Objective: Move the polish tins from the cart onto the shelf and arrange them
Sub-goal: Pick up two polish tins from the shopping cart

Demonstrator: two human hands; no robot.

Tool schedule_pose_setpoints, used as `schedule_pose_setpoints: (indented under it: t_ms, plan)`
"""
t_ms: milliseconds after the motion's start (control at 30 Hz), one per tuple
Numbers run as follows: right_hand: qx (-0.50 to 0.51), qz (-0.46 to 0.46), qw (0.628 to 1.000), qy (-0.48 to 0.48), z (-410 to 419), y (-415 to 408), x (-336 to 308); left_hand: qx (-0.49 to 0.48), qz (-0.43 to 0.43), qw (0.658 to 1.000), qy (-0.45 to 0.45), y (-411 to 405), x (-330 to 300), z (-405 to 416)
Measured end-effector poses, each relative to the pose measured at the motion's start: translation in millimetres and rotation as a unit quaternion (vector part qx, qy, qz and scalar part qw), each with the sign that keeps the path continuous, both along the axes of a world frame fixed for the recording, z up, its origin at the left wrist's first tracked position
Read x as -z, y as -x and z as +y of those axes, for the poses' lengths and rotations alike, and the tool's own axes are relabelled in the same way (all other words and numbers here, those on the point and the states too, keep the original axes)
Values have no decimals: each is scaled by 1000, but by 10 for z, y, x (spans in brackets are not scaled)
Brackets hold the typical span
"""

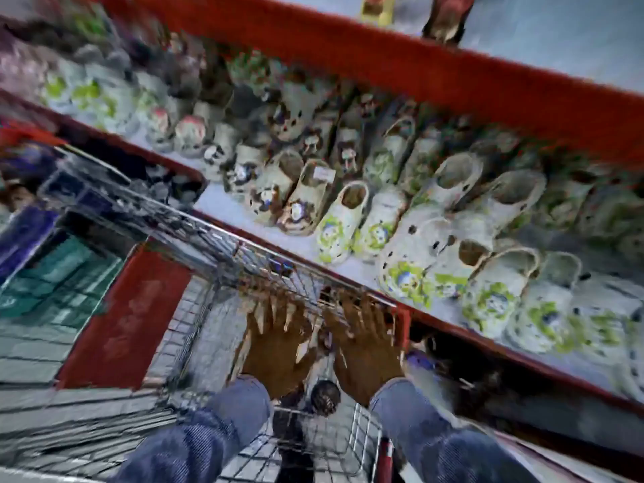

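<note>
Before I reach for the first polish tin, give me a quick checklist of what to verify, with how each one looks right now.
1. Both hands free: cannot tell. The left hand and right hand lie palm down over the wire cart, but blur hides whether they hold anything.
2. Tins located: cannot tell. A dark round object lies between the wrists; the picture is too smeared to say whether it is a tin.
3. Cart beside the shelf: ok. Its rim sits close against the shelf's red edge.
4. Space on the shelf: not ok. The level ahead is packed with patterned clogs.
5. Sharp view: not ok, the frame is motion blurred.
</note>
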State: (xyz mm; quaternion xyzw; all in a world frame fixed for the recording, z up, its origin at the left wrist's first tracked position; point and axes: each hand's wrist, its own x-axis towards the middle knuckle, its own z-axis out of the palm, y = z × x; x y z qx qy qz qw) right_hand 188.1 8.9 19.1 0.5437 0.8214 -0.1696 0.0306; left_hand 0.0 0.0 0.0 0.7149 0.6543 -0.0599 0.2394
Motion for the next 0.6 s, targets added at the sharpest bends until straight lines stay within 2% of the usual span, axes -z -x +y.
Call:
schedule_pose_setpoints:
  t_ms: [33,67,133,200,267,367,467,533,600]
  plan:
    - [-16,-18,999,30,49,101,177,-13,-11,999,34,26,175,65]
    - [-20,-29,999,30,78,182,384,-5,7,1000,19,45,340,83]
    - [-31,-48,992,110,153,312,768,3,-2,1000,24,56,638,148]
    - [-17,-92,975,200,211,404,1144,12,2,994,107,96,987,189]
    - [11,-118,966,228,282,488,1421,22,-2,989,146,147,1277,261]
    - [41,-124,958,255,346,556,1780,52,-16,990,126,231,1795,317]
    - [53,-117,967,220,368,573,2020,99,-20,988,114,195,2081,388]
    - [37,-112,983,142,362,569,2093,107,0,988,113,145,2125,461]
    - [37,-114,984,130,389,558,2049,89,0,990,108,162,2115,500]
